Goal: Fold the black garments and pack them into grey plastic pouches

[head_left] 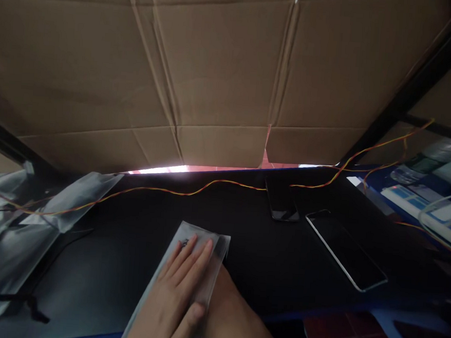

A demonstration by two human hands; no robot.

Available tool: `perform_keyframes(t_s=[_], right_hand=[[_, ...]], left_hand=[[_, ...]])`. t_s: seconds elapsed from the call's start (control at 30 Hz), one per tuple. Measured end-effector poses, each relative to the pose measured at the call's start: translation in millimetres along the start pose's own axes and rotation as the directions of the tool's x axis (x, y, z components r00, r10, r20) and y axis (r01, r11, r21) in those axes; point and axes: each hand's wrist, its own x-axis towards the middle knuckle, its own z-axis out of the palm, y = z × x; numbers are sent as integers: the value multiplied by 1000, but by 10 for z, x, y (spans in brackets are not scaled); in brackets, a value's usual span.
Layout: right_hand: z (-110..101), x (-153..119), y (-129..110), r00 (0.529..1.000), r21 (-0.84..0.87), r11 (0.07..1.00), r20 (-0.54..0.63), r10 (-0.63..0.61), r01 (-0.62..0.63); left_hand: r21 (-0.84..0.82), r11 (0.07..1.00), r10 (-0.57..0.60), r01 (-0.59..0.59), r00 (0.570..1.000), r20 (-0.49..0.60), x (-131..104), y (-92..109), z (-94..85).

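Note:
A flat, translucent plastic bag (220,246) with a small dark mark lies near the front of the black table (102,273). My left hand (181,284) rests on top of it, palm down, its fingers stretched out. From the right, my right forearm and the edge of my right hand (224,303) reach beneath the bag, where the fingers are hidden. What the right hand grips, if anything, cannot be seen. To the right lie a dark phone (283,201) and a larger phone with a silver edge (345,249), both apart from my hands.
Several translucent bags (14,257) lie at the left. A red and yellow twisted wire (162,189) crosses the table's back. Behind stands a cardboard sheet (224,71). A plastic bottle (414,167) and a blue and white box (431,211) are at the right.

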Motion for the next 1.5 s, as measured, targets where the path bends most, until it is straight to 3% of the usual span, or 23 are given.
perform_keyframes(t_s=[0.1,0.2,0.3,0.4,0.5,0.63,0.7,0.8,0.93,1.07,1.2,1.37,1.5], right_hand=[[-192,-43,148,989,184,976,70,-133,118],[-304,-147,295,998,128,991,48,-50,44],[-253,-191,361,997,36,997,24,74,-75],[-93,-160,327,997,61,996,40,67,-70],[33,-145,255,998,93,994,18,60,-61],[-22,-181,263,995,245,966,-50,91,-76],[-92,-192,317,983,293,950,-110,149,-111],[-120,-191,383,958,182,961,-160,238,-208],[-20,-159,385,948,-2,958,-142,284,-287],[99,-8,343,957,-26,957,-35,290,-290],[151,158,298,933,1,933,28,359,-359],[-100,-38,358,965,127,957,-6,262,-259],[-229,-263,498,945,139,941,-66,320,-309]], left_hand=[[49,999,-22,22,1000,-14,-58,-150,13],[76,996,-53,57,997,-51,-127,-283,-9],[86,996,-20,22,1000,-13,-122,-294,-22],[82,995,45,-48,998,36,-49,-217,-21],[27,999,25,-26,999,42,18,-160,-26],[-81,996,-21,25,999,42,0,-181,-35],[-139,988,-66,64,998,-8,-45,-211,-17],[-184,974,-148,131,985,-84,-87,-244,33],[-113,991,-80,74,995,-52,-20,-227,66],[-58,997,-42,42,999,-12,82,-181,68],[-45,998,-50,49,999,-17,95,-195,74],[6,995,-94,95,993,-65,-3,-254,52],[120,986,-113,117,993,-34,-28,-288,100]])
